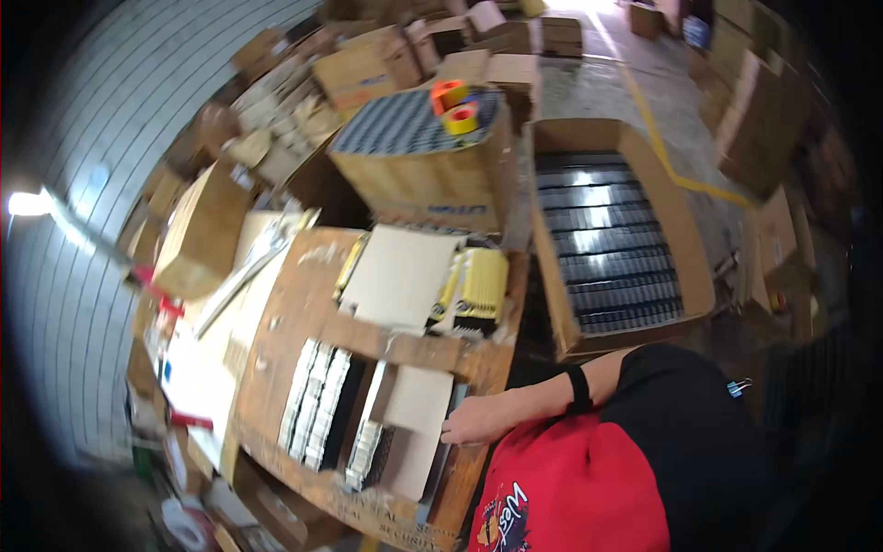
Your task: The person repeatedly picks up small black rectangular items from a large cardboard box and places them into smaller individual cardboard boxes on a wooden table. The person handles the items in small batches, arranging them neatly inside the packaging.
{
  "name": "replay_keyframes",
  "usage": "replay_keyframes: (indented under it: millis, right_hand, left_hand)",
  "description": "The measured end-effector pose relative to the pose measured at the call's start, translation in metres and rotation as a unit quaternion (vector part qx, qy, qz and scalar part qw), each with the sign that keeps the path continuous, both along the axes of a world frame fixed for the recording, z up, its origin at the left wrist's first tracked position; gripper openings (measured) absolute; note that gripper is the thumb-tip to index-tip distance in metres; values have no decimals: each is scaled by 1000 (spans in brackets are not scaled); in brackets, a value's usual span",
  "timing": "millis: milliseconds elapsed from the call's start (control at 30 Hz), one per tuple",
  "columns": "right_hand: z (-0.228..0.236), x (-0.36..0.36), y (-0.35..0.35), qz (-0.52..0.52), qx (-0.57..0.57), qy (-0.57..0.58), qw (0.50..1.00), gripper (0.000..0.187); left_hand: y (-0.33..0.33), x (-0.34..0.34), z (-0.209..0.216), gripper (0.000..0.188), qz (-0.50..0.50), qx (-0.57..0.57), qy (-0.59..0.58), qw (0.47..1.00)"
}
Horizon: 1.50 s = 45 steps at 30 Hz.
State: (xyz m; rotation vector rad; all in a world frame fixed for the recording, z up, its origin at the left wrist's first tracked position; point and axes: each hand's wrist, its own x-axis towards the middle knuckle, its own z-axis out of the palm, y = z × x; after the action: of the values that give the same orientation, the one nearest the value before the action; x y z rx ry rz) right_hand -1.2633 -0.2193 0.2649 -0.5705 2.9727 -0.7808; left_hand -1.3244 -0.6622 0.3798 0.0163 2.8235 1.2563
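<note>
My right hand [471, 421], with a black band on its wrist, reaches in from the right to the side of an open, low cardboard box or tray [418, 419] on a wooden table. Its fingers are curled at a grey edge, and their tips are partly hidden. Left of the pale cardboard stands a short row of thin silvery pieces with dark sides [365, 455]. Beyond it lie longer rows of similar pieces [313, 405]. My left hand is out of view.
The wooden table [303, 285] also holds flat pale cardboard [405, 276] and yellow-edged stacks [483, 283]. Behind stands a large carton [418, 189] with orange [448, 94] and yellow tape rolls [460, 119] on top. An open carton [676, 184] of glossy black packs stands right.
</note>
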Motion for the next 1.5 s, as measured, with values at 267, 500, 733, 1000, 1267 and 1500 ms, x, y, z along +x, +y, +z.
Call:
replay_keyframes:
  millis: [267,500,733,1000,1267,1500]
  right_hand:
    - [30,197,160,-405,-102,128,900,18]
    - [58,337,273,-681,-55,88,725,20]
    - [-31,331,458,-820,-21,41,570,21]
    - [-74,258,556,-866,39,-80,492,37]
    - [-97,244,615,-871,-37,-93,482,29]
    - [-123,272,632,-876,2,-82,475,22]
  left_hand:
    - [356,-21,-7,28,-468,113,-65,874]
    - [614,87,-32,33,-747,82,-206,626]
    - [839,178,-112,55,-759,4,87,646]
    - [953,158,-209,67,-703,-112,279,645]
    - [961,156,-242,51,-698,-62,318,638]
    - [1029,167,-221,53,-719,-150,220,642]
